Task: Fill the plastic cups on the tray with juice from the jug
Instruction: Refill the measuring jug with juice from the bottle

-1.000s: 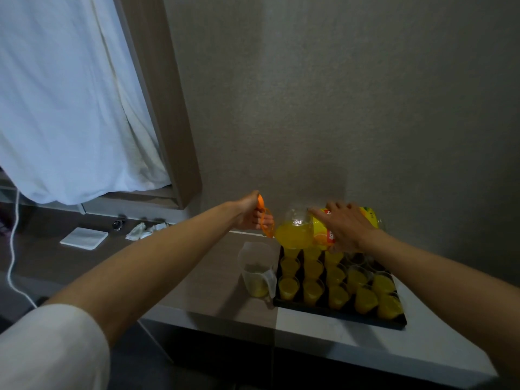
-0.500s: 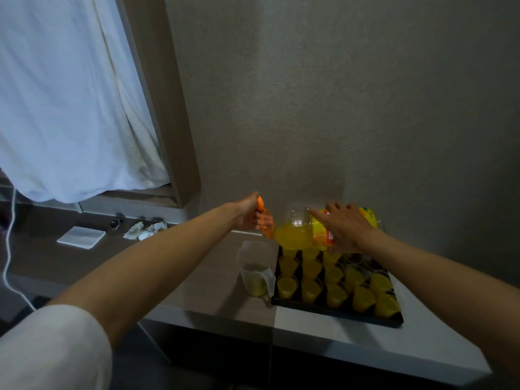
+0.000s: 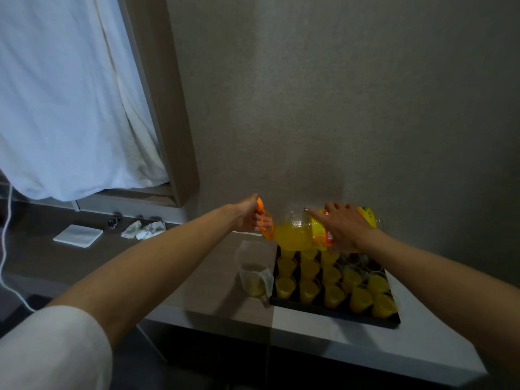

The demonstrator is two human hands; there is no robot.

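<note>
grey textured wall (image 3: 351, 108): fills the upper right, behind everything on the counter.

white fabric curtain (image 3: 64, 102): hangs at upper left, bordered by a brown wooden window frame (image 3: 166, 108).

dark brown and pale grey counter (image 3: 202, 282): runs along the wall; the tray sits at its near right part.

flat black rectangular tray (image 3: 332, 311): lies on the counter, holding rows of small clear plastic cups (image 3: 309, 289), most showing yellow juice; cups in the far right corner look darker and their fill cannot be told.

large clear plastic juice jug with yellow label and orange ring handle (image 3: 298, 233): held tipped on its side above the far edge of the tray, about half full of yellow juice. it hides the farthest cups, so whether juice is leaving it cannot be told.

right hand (image 3: 344, 226): fingers spread and curved over the labelled body of the jug, holding it from above; it covers much of the label.

left hand (image 3: 249, 216): clamped around the orange ring handle at the jug's left end.

clear plastic measuring cup with a little yellowish liquid (image 3: 254, 270): upright on the counter, just beside the tray's left edge.

folded white napkin (image 3: 78, 235): flat on the dark counter, well left.

crumpled white tissues (image 3: 143, 229): near the napkin, by the wall.

white cable (image 3: 4, 249): trails down the left edge.

small dark object (image 3: 113, 221): beside the tissues; too small to identify.
</note>
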